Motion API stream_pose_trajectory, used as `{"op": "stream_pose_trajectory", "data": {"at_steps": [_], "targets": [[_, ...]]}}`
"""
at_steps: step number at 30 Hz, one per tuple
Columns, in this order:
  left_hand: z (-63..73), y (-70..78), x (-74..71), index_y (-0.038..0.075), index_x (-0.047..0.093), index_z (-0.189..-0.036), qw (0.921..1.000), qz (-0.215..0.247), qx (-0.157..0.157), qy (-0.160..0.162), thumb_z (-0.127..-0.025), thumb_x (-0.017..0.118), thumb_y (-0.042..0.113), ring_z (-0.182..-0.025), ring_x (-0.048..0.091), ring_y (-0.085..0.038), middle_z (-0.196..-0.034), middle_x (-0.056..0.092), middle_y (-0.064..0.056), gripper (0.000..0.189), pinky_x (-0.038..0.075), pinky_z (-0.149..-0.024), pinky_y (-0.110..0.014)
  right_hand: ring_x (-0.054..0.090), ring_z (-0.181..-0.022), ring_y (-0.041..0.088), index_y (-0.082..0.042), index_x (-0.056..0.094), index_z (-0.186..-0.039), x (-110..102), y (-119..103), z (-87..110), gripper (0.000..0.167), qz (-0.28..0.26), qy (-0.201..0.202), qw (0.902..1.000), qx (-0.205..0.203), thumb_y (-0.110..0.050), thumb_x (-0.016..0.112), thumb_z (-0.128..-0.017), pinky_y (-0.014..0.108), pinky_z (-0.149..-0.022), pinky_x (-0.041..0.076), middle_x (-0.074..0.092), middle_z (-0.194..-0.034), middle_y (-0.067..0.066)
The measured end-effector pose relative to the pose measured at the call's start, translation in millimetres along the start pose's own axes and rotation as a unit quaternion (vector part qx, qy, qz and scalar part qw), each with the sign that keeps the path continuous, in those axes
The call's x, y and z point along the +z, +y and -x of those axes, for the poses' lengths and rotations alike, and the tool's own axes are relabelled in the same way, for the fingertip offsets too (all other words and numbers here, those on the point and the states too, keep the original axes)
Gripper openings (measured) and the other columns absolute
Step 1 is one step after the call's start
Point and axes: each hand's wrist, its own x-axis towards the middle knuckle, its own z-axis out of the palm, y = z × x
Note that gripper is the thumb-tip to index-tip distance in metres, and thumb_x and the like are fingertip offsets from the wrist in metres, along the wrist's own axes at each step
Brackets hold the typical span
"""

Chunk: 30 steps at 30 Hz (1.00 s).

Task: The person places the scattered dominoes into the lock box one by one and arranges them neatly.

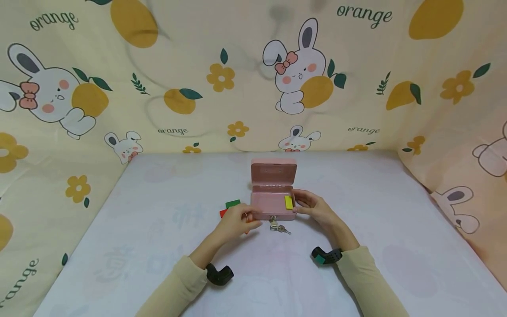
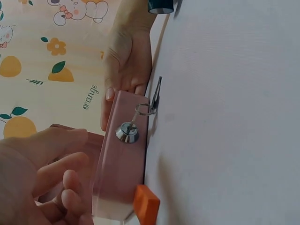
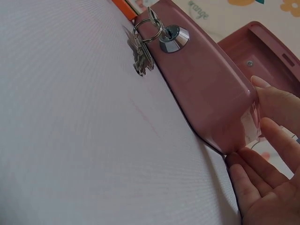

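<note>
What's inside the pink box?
A yellow block lies inside the pink box, toward its right end. The left hand covers the near-left corner; anything there is hidden.

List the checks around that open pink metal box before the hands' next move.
1. Pink hinged metal lid standing open: ok.
2. Space in the pink rectangular metal box: ok, bare floor shows beside the yellow rectangular block.
3. Box steadied: ok, the right hand touches its right end.
4. Small silver key in the round silver lock: ok.
5. Box's left end clear: not ok, an orange block sits beside it.
6. Every block near the left hand visible: cannot tell, it hides part of that area.
</note>
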Motion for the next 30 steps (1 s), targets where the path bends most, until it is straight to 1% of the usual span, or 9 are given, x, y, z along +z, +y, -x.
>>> {"op": "stream_pose_trajectory", "data": {"at_steps": [6, 10, 14, 17, 18, 22, 24, 30], "targets": [[7.1, -3.5, -3.5, 0.001, 0.071, -0.104, 0.9998, -0.006, 0.016, -0.014, -0.083, 0.074, 0.014, -0.063, 0.042, -0.007, -0.076, 0.055, -0.007, 0.025, 0.034, -0.057, -0.015, 0.032, -0.143, 0.042, 0.003, 0.035, -0.145, -0.4, -0.7, 0.1, 0.065, 0.008, -0.002, 0.9999, -0.008, -0.011, 0.066, -0.09, 0.026, -0.11, 0.035, 0.035, -0.151, 0.027], [10.7, -6.6, -6.2, 0.003, 0.072, -0.106, 0.9995, -0.01, 0.011, -0.027, -0.084, 0.074, 0.014, -0.066, 0.042, -0.007, -0.078, 0.054, -0.005, 0.025, 0.034, -0.059, -0.014, 0.032, -0.143, 0.042, 0.003, 0.035, -0.145, 0.0, -0.5, -0.4, 0.065, 0.003, -0.001, 1.0, -0.005, -0.012, 0.066, -0.09, 0.023, -0.11, 0.036, 0.035, -0.151, 0.027], [11.3, -12.7, -10.0, 0.005, 0.072, -0.106, 0.999, -0.019, 0.013, -0.039, -0.083, 0.074, 0.015, -0.066, 0.042, -0.007, -0.078, 0.053, -0.004, 0.025, 0.034, -0.058, -0.015, 0.032, -0.143, 0.041, 0.002, 0.036, -0.145, 0.3, -0.1, -1.1, 0.066, -0.002, 0.004, 1.0, 0.003, -0.013, 0.068, -0.089, 0.016, -0.106, 0.038, 0.036, -0.151, 0.025], [10.5, -19.1, -13.9, 0.006, 0.072, -0.106, 0.998, -0.035, 0.027, -0.046, -0.083, 0.074, 0.016, -0.064, 0.04, -0.005, -0.077, 0.052, -0.003, 0.025, 0.033, -0.057, -0.015, 0.032, -0.143, 0.041, 0.001, 0.036, -0.145, 0.4, 0.2, -1.3, 0.066, -0.002, 0.002, 1.0, 0.004, -0.014, 0.068, -0.089, 0.014, -0.105, 0.038, 0.036, -0.151, 0.025], [10.3, -21.5, -15.3, 0.006, 0.072, -0.106, 0.9974, -0.041, 0.035, -0.048, -0.084, 0.074, 0.015, -0.062, 0.04, -0.004, -0.076, 0.053, -0.003, 0.025, 0.033, -0.057, -0.015, 0.032, -0.143, 0.04, 0.001, 0.036, -0.145, 0.3, 0.3, -1.3, 0.066, -0.004, 0.002, 1.0, 0.006, -0.013, 0.068, -0.089, 0.014, -0.105, 0.038, 0.036, -0.152, 0.024], [9.9, -26.8, -20.5, 0.005, 0.072, -0.109, 0.9958, -0.049, 0.047, -0.061, -0.084, 0.073, 0.013, -0.059, 0.038, -0.001, -0.075, 0.054, -0.002, 0.026, 0.033, -0.056, -0.014, 0.031, -0.144, 0.041, 0.002, 0.035, -0.145, 0.2, 0.9, -1.4, 0.067, -0.007, -0.002, 1.0, 0.0, -0.012, 0.067, -0.089, 0.021, -0.109, 0.037, 0.034, -0.152, 0.025], [9.8, -27.8, -22.3, 0.003, 0.071, -0.11, 0.9948, -0.054, 0.052, -0.069, -0.083, 0.074, 0.012, -0.059, 0.039, -0.001, -0.074, 0.055, -0.003, 0.029, 0.034, -0.056, -0.014, 0.031, -0.144, 0.041, 0.002, 0.035, -0.145, 0.0, 1.2, -1.4, 0.066, -0.01, -0.002, 0.9999, 0.001, -0.011, 0.067, -0.089, 0.025, -0.11, 0.036, 0.033, -0.153, 0.025], [9.6, -31.2, -24.4, 0.004, 0.068, -0.115, 0.991, -0.081, 0.045, -0.097, -0.081, 0.076, 0.014, -0.061, 0.04, -0.002, -0.072, 0.055, -0.008, 0.036, 0.034, -0.058, -0.014, 0.031, -0.144, 0.042, 0.003, 0.034, -0.145, -0.2, 1.1, -0.8, 0.067, 0.0, -0.001, 1.0, 0.002, -0.012, 0.067, -0.089, 0.029, -0.112, 0.034, 0.034, -0.152, 0.026]]}}
